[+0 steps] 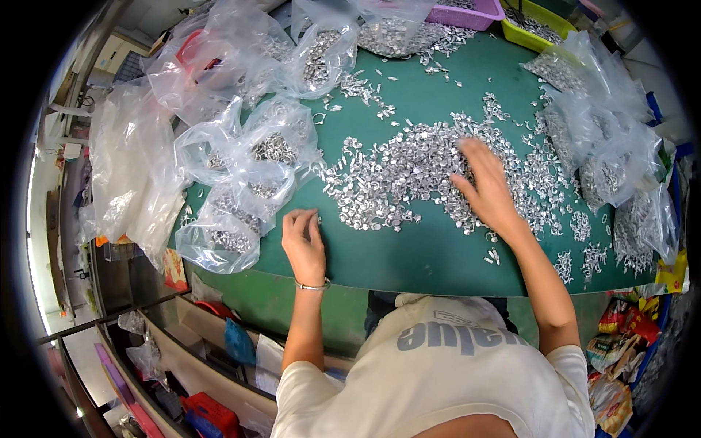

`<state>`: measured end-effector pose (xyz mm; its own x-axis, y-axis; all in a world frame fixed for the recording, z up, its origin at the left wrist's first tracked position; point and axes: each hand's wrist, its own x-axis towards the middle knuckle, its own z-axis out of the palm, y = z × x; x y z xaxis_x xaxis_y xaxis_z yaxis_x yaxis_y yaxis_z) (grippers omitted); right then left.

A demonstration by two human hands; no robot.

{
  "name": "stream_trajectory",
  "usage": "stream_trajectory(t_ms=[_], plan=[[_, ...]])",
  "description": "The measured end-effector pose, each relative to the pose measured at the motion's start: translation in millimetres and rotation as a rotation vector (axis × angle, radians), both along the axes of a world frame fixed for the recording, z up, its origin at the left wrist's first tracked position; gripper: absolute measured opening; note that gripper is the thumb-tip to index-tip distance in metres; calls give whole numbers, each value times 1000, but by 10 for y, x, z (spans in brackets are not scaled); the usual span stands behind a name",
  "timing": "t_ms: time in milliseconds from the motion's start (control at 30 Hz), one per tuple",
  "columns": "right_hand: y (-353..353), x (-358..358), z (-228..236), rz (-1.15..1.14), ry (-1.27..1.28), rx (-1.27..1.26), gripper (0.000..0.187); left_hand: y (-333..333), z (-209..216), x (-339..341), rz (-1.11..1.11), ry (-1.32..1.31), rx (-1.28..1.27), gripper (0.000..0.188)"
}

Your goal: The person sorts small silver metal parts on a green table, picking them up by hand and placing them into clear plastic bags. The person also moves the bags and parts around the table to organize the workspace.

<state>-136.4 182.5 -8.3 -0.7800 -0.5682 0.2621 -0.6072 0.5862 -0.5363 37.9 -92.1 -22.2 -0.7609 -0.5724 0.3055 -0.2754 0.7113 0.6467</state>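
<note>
A wide pile of small silver metal parts (416,164) lies spread over the green tabletop (394,259). My right hand (488,186) is over the right part of this pile, its fingers stretched and thumb apart, slightly smeared by motion. Nothing shows in its grasp. Near the table's front edge, left of the pile, my left hand (304,241) has its fingers curled in with the thumb close to them. A tiny bright spot shows at its fingertips, too small to name. Clear plastic bags (274,150) holding silver parts stand just beyond this hand.
More filled clear bags (610,157) crowd the right edge. At the back are a purple basket (471,13) and a yellow-green basket (537,29) of parts. Flat plastic bags (124,160) hang at the left. Small clusters of parts (593,257) lie near the front right.
</note>
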Motion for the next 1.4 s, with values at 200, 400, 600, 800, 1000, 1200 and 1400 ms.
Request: stream_trajectory(t_ms=[200, 400, 600, 800, 1000, 1200, 1400], plan=[[-14, 383, 31, 163, 30, 173, 59, 377, 147, -228, -270, 85, -23, 25], [54, 681, 191, 266, -47, 187, 54, 908, 202, -708, -636, -183, -206, 46], [238, 560, 206, 203, -106, -8, 44, 984, 120, -519, -756, -283, -341, 45], [-40, 363, 50, 86, 58, 240, 58, 1017, 223, -1037, -710, -98, -202, 46], [97, 656, 199, 319, -21, 332, 55, 979, 81, -836, -836, -208, -378, 50], [365, 757, 323, 382, -135, 235, 38, 948, 172, -338, -809, -352, -346, 50], [286, 516, 226, 71, -93, -1, 43, 1137, 187, -566, -800, -171, -226, 46]])
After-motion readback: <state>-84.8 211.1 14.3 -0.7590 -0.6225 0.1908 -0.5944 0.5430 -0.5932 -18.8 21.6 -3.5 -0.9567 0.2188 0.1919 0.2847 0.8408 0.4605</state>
